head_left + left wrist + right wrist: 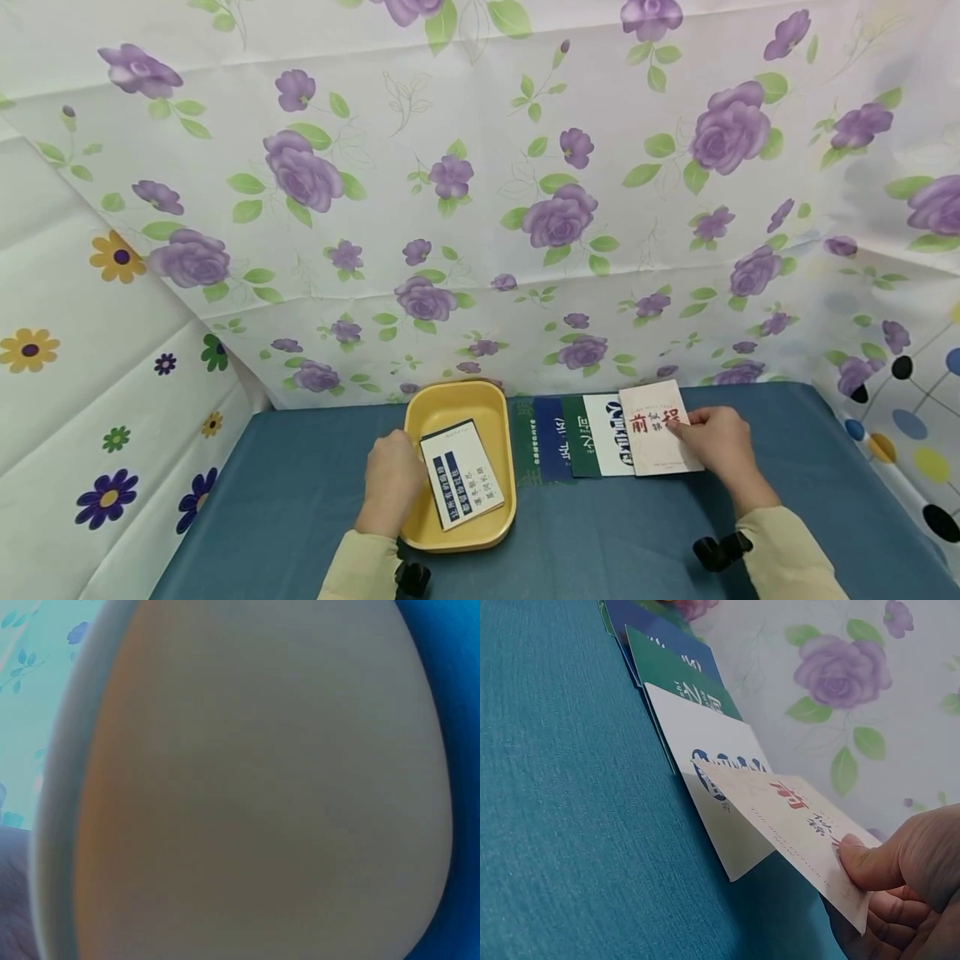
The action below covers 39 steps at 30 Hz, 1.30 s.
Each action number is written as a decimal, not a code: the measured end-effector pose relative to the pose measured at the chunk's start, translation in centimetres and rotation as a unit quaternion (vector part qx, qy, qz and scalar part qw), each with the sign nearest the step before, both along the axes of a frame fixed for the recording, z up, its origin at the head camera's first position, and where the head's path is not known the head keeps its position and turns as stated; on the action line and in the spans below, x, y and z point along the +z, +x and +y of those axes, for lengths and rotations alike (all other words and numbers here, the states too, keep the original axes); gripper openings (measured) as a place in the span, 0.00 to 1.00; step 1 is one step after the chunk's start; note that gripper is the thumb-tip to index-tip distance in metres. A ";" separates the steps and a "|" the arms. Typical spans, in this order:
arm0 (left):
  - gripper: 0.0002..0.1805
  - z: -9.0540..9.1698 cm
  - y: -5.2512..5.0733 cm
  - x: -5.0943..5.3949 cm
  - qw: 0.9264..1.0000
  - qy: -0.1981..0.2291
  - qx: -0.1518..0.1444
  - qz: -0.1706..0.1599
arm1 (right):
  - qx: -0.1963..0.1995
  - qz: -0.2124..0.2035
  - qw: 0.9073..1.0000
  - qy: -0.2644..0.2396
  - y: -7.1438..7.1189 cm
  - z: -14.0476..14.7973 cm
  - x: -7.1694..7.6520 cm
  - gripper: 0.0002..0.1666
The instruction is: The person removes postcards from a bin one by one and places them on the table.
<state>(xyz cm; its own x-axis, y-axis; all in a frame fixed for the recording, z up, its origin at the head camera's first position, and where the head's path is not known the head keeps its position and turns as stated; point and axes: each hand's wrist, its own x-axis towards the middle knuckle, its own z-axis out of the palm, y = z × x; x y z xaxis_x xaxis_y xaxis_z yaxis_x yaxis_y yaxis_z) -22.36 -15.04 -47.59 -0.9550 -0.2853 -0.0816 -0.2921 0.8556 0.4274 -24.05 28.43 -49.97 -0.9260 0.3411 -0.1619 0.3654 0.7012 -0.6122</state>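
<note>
My right hand pinches the right edge of a cream card with red and dark lettering, thumb on top. In the right wrist view, that card is tilted, raised at my fingers above a white card and partly covering it. My left hand grips the left rim of a yellow plastic tray. Inside the tray lies a white card with blue blocks and dark lettering. The tray wall fills most of the left wrist view, where the left fingers are hidden.
An overlapping row of cards runs right from the tray: a dark green one, a blue one, and another green one. All rest on a blue-green tablecloth. A floral sheet hangs behind the table.
</note>
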 end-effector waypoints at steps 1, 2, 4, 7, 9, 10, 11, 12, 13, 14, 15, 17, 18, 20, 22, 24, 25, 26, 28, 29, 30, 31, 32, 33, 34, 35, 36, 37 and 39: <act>0.05 0.0 0.0 0.0 1.000 0.002 0.001 0.000 | 0.000 -0.002 1.000 -0.003 -0.1 0.0 -0.1 0.26; 0.05 0.0 0.0 0.0 1.000 0.002 0.000 0.000 | 0.001 -0.003 1.000 -0.005 -0.1 0.0 -0.1 0.26; 0.05 0.0 0.1 0.1 1.000 0.004 0.002 -0.002 | -0.001 -0.004 1.000 -0.010 -0.2 -0.1 -0.2 0.25; 0.05 0.0 0.1 0.1 1.000 0.009 0.004 -0.008 | -0.004 -0.003 1.000 -0.009 -0.4 -0.2 -0.3 0.25; 0.06 0.0 0.1 0.1 1.000 0.007 0.005 -0.009 | -0.004 0.000 1.000 -0.006 -0.4 -0.2 -0.3 0.25; 0.06 0.0 0.1 0.1 1.000 0.007 0.005 -0.009 | -0.003 0.001 1.000 -0.005 -0.4 -0.1 -0.3 0.25; 0.06 0.0 0.1 0.1 1.000 0.006 0.005 -0.008 | -0.002 0.000 1.000 -0.004 -0.5 -0.1 -0.4 0.25; 0.06 0.0 0.1 0.2 1.000 0.005 0.004 -0.007 | 0.000 0.000 1.000 -0.002 -0.5 -0.1 -0.6 0.25; 0.06 0.0 0.1 0.1 1.000 0.004 0.005 -0.007 | 0.000 0.000 1.000 -0.001 -0.6 -0.1 -0.7 0.25; 0.06 0.1 0.1 0.1 1.000 0.003 0.005 -0.006 | 0.001 0.000 1.000 -0.001 -0.6 0.0 -0.9 0.25; 0.06 0.1 0.1 0.1 1.000 0.004 0.004 -0.007 | 0.002 0.000 1.000 0.000 -0.6 0.0 -1.1 0.24; 0.06 0.1 0.1 0.1 1.000 0.004 0.004 -0.006 | 0.000 0.000 1.000 -0.002 -0.7 0.0 -1.5 0.24; 0.06 0.0 0.1 0.1 1.000 0.004 0.004 -0.006 | -0.001 0.003 1.000 -0.001 -0.8 0.0 -1.7 0.24; 0.06 0.0 0.0 0.0 1.000 0.002 0.002 -0.004 | -0.003 0.005 1.000 0.003 -0.8 0.0 -1.9 0.24; 0.06 0.0 0.0 0.0 1.000 0.000 0.001 -0.003 | -0.006 0.008 1.000 0.008 -0.8 -0.1 -1.9 0.23; 0.06 0.0 0.0 -0.1 1.000 -0.002 0.001 -0.004 | -0.007 0.013 1.000 0.017 -0.8 -0.2 -2.0 0.22; 0.06 0.0 0.0 -0.1 1.000 -0.003 0.001 -0.004 | -0.007 0.015 1.000 0.020 -0.8 -0.3 -2.0 0.22; 0.06 0.0 0.0 -0.1 1.000 -0.003 0.001 -0.004 | -0.008 0.017 1.000 0.024 -0.8 -0.4 -2.0 0.22; 0.06 0.0 0.0 -0.1 1.000 -0.003 0.001 -0.005 | -0.008 0.021 0.999 0.032 -0.8 -0.5 -2.1 0.21; 0.06 0.0 0.0 -0.2 1.000 -0.002 0.001 -0.004 | -0.007 0.023 0.999 0.034 -0.7 -0.5 -2.1 0.21; 0.06 0.0 0.0 -0.2 1.000 -0.003 0.001 -0.003 | -0.009 0.026 0.999 0.038 -0.8 -0.6 -2.1 0.21; 0.06 0.0 0.0 -0.2 1.000 -0.004 0.000 -0.001 | -0.009 0.028 0.999 0.040 -0.8 -0.6 -2.2 0.21; 0.05 0.0 0.0 -0.2 1.000 -0.005 0.000 0.000 | -0.012 0.030 0.999 0.043 -0.8 -0.7 -2.3 0.21; 0.05 0.0 0.0 -0.2 1.000 -0.005 -0.001 0.001 | -0.014 0.032 0.998 0.044 -0.8 -0.7 -2.3 0.21; 0.05 -0.1 0.0 -0.2 1.000 -0.006 -0.002 0.002 | -0.017 0.032 0.998 0.043 -0.8 -0.8 -2.4 0.21; 0.05 -0.1 0.0 -0.2 1.000 -0.006 -0.002 0.003 | -0.019 0.034 0.998 0.043 -0.8 -0.8 -2.4 0.21; 0.05 -0.1 0.0 -0.2 1.000 -0.007 -0.002 0.003 | -0.023 0.033 0.998 0.043 -0.8 -0.9 -2.4 0.21; 0.05 -0.1 0.0 -0.2 1.000 -0.007 -0.002 0.004 | -0.025 0.033 0.998 0.041 -0.7 -1.0 -2.4 0.21; 0.04 -0.1 0.0 -0.3 1.000 -0.007 -0.002 0.003 | -0.031 0.032 0.998 0.040 -0.7 -1.1 -2.5 0.21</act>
